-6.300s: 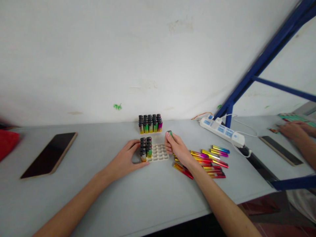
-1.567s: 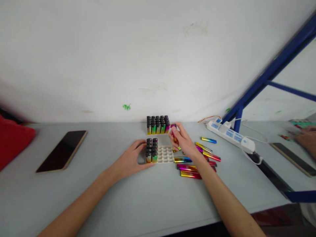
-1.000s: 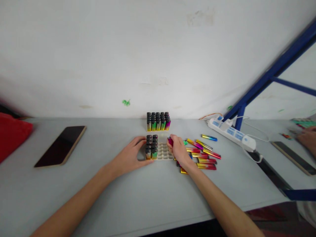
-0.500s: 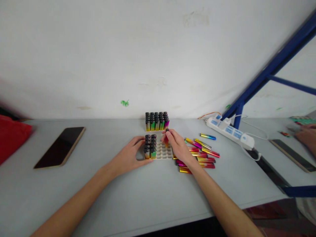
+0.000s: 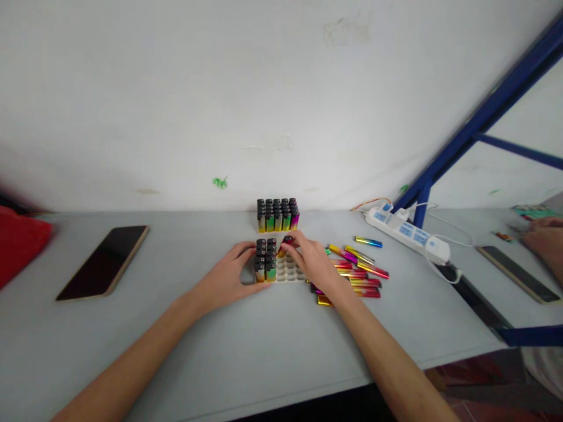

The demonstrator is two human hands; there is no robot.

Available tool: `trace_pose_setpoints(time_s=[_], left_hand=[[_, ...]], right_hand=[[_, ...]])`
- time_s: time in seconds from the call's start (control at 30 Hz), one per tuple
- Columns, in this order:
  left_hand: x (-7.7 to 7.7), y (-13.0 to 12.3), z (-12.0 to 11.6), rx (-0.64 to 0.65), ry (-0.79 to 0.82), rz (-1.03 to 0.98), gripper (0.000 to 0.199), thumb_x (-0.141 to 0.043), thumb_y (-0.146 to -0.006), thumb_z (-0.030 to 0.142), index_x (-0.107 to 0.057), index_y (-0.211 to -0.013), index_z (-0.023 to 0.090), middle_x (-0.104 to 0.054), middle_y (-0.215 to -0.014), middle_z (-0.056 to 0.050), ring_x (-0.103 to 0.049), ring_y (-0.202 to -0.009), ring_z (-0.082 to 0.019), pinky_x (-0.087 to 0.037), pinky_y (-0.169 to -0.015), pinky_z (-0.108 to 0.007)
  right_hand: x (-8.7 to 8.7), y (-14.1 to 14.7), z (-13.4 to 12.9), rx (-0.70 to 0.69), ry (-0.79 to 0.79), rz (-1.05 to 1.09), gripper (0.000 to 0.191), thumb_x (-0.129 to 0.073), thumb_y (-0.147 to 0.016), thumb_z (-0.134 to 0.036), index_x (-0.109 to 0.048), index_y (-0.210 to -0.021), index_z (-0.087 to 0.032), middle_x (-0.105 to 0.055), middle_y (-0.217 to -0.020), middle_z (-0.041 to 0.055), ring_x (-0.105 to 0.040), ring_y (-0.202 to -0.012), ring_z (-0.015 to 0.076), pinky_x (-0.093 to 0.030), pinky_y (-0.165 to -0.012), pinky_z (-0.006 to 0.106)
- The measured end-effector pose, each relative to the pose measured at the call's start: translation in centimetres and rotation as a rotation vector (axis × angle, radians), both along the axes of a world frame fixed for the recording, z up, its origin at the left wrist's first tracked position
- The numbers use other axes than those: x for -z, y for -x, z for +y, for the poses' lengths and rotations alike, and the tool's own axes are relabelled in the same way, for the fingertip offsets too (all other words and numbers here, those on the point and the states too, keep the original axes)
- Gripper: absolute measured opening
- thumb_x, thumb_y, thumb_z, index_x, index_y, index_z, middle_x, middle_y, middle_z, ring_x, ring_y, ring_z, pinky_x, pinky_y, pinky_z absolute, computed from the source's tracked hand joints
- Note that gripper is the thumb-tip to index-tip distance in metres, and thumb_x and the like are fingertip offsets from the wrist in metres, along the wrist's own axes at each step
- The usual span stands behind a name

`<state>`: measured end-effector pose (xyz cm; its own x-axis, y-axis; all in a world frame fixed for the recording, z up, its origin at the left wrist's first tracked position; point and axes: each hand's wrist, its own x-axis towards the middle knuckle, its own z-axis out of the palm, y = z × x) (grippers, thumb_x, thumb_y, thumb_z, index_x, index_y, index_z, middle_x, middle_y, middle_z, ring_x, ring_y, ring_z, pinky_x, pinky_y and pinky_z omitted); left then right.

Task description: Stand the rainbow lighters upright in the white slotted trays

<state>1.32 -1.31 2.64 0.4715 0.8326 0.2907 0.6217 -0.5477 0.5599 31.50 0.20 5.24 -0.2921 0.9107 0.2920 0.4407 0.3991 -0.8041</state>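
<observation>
A light tray with rounded slots point(image 5: 290, 271) lies in front of me, its left part filled with upright black-topped lighters point(image 5: 265, 260). My left hand point(image 5: 233, 272) curves around the left side of that tray, thumb along its front edge and fingers at the back. My right hand point(image 5: 303, 253) pinches a dark-topped red and yellow lighter point(image 5: 285, 241), tilted over the back slots beside the standing ones. Loose shiny lighters point(image 5: 360, 282) in red, gold and purple lie in a pile right of the tray. Behind it stands a full block of lighters point(image 5: 278, 215).
A dark phone point(image 5: 105, 261) and a red item point(image 5: 21, 240) lie at the left. On the right are a white power strip point(image 5: 407, 233) with cables, a blue metal frame point(image 5: 457, 146), another phone point(image 5: 519, 272) and another person's hand point(image 5: 545, 240).
My right hand has moved left and slightly down with the lighter, which now tilts close to the standing lighters. My left hand stays around the tray. The view has shifted slightly.
</observation>
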Motion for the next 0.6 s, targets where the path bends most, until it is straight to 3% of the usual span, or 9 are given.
trace_pose_setpoints(time_s=[0.17,0.27,0.37,0.5,0.6], left_hand=[[0.1,0.3,0.2,0.002,0.004,0.002,0.069,-0.097,-0.101,0.077,-0.084,-0.152,0.032,-0.081,-0.170,-0.014,-0.081,-0.157,-0.045,-0.064,-0.144,-0.063],[0.2,0.6,0.5,0.005,0.008,0.015,0.074,-0.093,-0.103,0.084,-0.084,-0.152,0.029,-0.082,-0.168,-0.015,-0.081,-0.156,-0.045,-0.064,-0.144,-0.063],[0.4,0.7,0.6,-0.001,0.006,0.019,0.077,-0.092,-0.103,0.088,-0.085,-0.153,0.029,-0.082,-0.168,-0.015,-0.082,-0.155,-0.046,-0.065,-0.143,-0.064],[0.5,0.6,0.7,-0.008,0.003,0.015,0.081,-0.092,-0.101,0.090,-0.086,-0.152,0.029,-0.082,-0.168,-0.016,-0.082,-0.155,-0.048,-0.066,-0.142,-0.065],[0.6,0.6,0.7,-0.005,-0.007,0.008,0.077,-0.092,-0.101,0.089,-0.087,-0.151,0.030,-0.083,-0.168,-0.015,-0.083,-0.154,-0.046,-0.066,-0.142,-0.064]], right_hand=[[-0.2,0.9,0.4,-0.060,-0.014,-0.072,0.027,-0.094,-0.118,-0.055,-0.078,-0.119,-0.033,-0.088,-0.100,0.0052,-0.086,-0.096,0.0324,-0.066,-0.101,0.043],[-0.9,-0.5,0.4,-0.075,-0.049,-0.086,0.026,-0.094,-0.117,-0.053,-0.083,-0.127,-0.032,-0.092,-0.113,0.0084,-0.089,-0.112,0.0342,-0.066,-0.117,0.050],[-2.0,-4.7,0.4,-0.004,-0.081,-0.036,0.028,-0.089,-0.119,-0.055,-0.087,-0.137,-0.034,-0.095,-0.126,0.0088,-0.089,-0.122,0.0342,-0.067,-0.122,0.053],[-3.3,-12.1,0.2,0.139,-0.095,-0.187,0.017,-0.089,-0.114,-0.046,-0.093,-0.114,-0.029,-0.093,-0.115,0.0110,-0.086,-0.105,0.0337,-0.070,-0.111,0.054],[-3.5,-15.8,-0.7,0.164,-0.045,-0.358,0.011,-0.092,-0.109,-0.037,-0.097,-0.111,-0.028,-0.091,-0.112,0.0119,-0.083,-0.100,0.0332,-0.069,-0.105,0.051]])
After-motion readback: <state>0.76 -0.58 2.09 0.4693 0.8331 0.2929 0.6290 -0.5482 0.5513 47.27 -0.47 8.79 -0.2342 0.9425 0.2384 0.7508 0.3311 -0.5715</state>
